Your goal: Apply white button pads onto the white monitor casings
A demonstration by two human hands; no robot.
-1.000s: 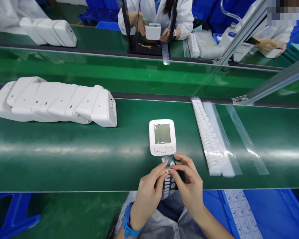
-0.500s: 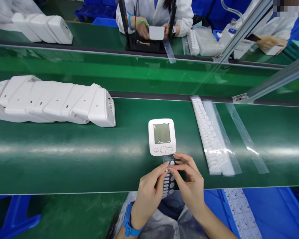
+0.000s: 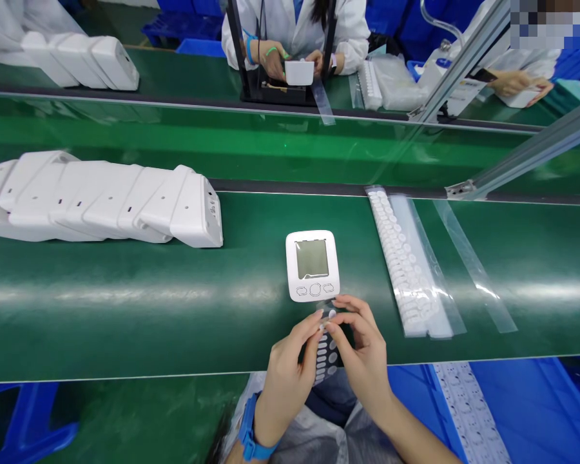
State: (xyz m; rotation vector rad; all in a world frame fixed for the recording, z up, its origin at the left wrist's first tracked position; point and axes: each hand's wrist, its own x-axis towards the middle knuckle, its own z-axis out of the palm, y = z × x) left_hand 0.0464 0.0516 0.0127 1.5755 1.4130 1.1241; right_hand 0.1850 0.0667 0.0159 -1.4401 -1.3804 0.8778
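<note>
A clear strip (image 3: 327,351) of small white round pads sits pinched between both hands at the desk's (image 3: 125,309) near edge, just below the white device (image 3: 312,265). The left hand (image 3: 286,374) grips its side; the right hand's (image 3: 362,354) fingertips close on the top pad. No pad looks peeled off yet. The device is smooth plastic with a grey screen and three buttons. Glossy white housings (image 3: 101,203) lie overlapped at the left, more strips (image 3: 406,264) at the right.
</note>
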